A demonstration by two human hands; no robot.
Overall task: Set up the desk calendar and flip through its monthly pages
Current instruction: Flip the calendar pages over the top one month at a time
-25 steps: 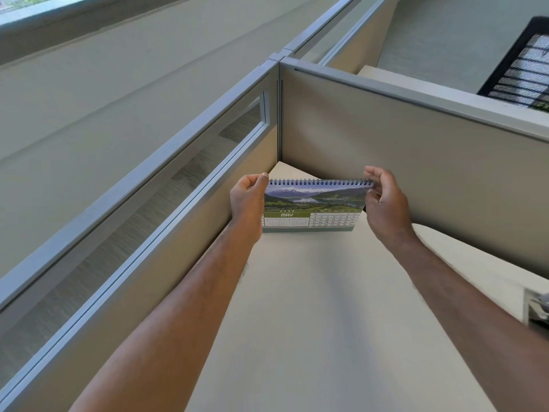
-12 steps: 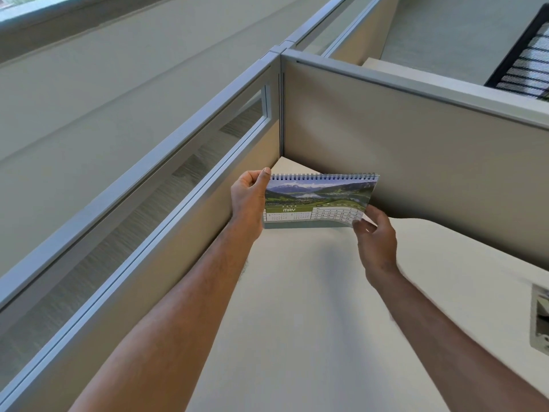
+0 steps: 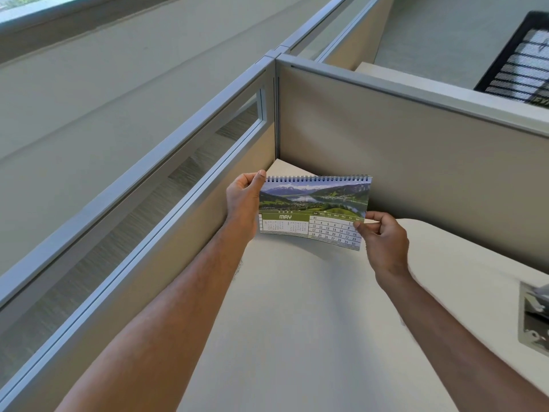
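A spiral-bound desk calendar (image 3: 312, 209) stands near the far corner of the beige desk (image 3: 297, 322). Its front page shows a mountain lake photo above a green MAY grid. My left hand (image 3: 242, 203) grips the calendar's left edge, thumb at the top corner by the coil. My right hand (image 3: 383, 239) pinches the lower right corner of the MAY page and lifts it away from the stand, so the page bows outward. The calendar's base is hidden behind the raised page.
Cubicle partitions (image 3: 416, 150) close the desk at the back and the left, the left one with a glass strip (image 3: 148, 203). A metal cable grommet (image 3: 534, 316) sits in the desk at the right edge. A black mesh chair back (image 3: 520, 63) shows beyond the partition.
My right hand dropped from the coil's top right corner to the page's lower right corner, took hold of it and pulled the MAY page up and outward. My left hand stayed put.
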